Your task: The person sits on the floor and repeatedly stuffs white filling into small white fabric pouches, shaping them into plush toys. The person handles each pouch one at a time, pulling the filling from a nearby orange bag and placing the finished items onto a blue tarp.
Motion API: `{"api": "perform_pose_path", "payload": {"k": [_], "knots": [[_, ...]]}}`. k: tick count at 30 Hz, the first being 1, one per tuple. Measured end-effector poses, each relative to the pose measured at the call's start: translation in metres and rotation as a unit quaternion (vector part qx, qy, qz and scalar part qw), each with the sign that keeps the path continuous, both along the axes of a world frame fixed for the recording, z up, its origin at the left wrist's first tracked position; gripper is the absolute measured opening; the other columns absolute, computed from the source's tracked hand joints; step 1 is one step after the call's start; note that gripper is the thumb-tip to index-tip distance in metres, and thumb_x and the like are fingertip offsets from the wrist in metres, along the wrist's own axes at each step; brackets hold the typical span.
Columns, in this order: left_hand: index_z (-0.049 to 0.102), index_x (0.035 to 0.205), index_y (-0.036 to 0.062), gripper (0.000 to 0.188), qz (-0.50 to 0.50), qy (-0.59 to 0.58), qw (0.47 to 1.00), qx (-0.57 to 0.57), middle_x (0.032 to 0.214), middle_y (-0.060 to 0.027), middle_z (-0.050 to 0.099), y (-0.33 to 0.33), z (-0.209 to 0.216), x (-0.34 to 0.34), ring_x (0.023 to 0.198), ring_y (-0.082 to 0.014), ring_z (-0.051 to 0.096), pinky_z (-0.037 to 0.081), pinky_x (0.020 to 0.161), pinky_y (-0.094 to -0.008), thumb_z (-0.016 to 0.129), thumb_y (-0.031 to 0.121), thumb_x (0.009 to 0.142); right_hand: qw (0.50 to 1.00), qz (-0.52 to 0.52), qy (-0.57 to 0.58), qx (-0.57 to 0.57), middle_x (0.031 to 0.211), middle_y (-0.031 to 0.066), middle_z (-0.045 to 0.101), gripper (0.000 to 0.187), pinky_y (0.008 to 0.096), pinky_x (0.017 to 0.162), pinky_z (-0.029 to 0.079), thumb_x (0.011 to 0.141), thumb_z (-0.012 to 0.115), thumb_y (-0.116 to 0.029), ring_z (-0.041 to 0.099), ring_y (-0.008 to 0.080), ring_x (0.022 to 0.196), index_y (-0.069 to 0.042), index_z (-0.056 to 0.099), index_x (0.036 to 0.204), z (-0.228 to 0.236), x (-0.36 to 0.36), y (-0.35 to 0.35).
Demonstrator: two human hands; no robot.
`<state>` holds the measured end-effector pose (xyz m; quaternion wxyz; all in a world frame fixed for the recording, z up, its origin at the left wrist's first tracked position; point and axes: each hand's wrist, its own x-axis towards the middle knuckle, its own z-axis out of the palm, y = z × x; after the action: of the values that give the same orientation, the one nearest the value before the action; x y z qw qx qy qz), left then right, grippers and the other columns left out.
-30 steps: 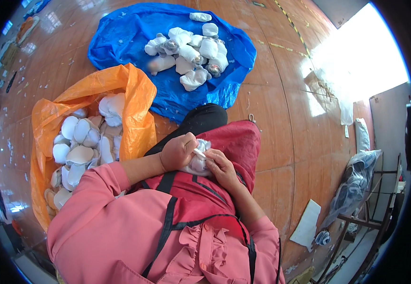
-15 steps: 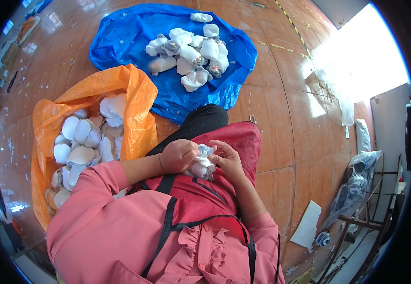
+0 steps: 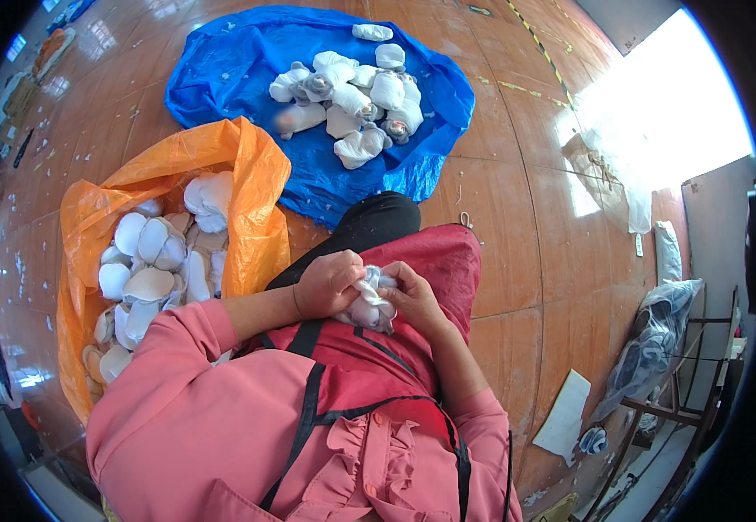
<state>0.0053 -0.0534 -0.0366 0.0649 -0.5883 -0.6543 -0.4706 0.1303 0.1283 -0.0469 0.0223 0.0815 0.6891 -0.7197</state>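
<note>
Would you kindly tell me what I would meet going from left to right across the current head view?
Orange plastic bag, left hand, white cloth bundle, right hand, flat whitish sheet, clear plastic bag.

A small, soft white bundle (image 3: pixel 372 316) with pale grey patches sits over the person's lap, pinched between the left hand (image 3: pixel 331 283) and right hand (image 3: pixel 414 297). Its lower part bulges, rounded and wrinkled; the upper part is bunched, partly hidden by fingers.
</note>
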Motion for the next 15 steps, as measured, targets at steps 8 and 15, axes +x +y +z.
{"api": "perform_pose_path", "payload": {"k": [8, 15], "knots": [[0.059, 0.103, 0.0087, 0.037, -0.073, -0.005, 0.996, -0.051, 0.089, -0.0107, 0.056, -0.010, 0.011, -0.004, 0.076, -0.0289, 0.059, 0.049, 0.061, -0.0370, 0.074, 0.003, 0.069, 0.978, -0.163, 0.101, -0.075, 0.096, 0.0046, 0.064, 0.012, 0.0250, 0.083, 0.047, 0.090, 0.059, 0.005, 0.058, 0.0107, 0.089, -0.002, 0.058, 0.099, -0.012, 0.013, -0.027], [0.062, 0.117, 0.0098, 0.044, -0.172, 0.013, 0.981, -0.091, 0.099, -0.0125, 0.055, -0.025, 0.019, -0.016, 0.083, -0.0279, 0.058, 0.050, 0.068, -0.0375, 0.072, 0.002, 0.074, 0.936, -0.247, 0.081, -0.236, 0.092, 0.0057, 0.064, 0.006, 0.0253, 0.078, 0.049, 0.095, 0.057, 0.000, 0.058, 0.0107, 0.082, -0.005, 0.056, 0.092, -0.014, 0.010, -0.035]]}}
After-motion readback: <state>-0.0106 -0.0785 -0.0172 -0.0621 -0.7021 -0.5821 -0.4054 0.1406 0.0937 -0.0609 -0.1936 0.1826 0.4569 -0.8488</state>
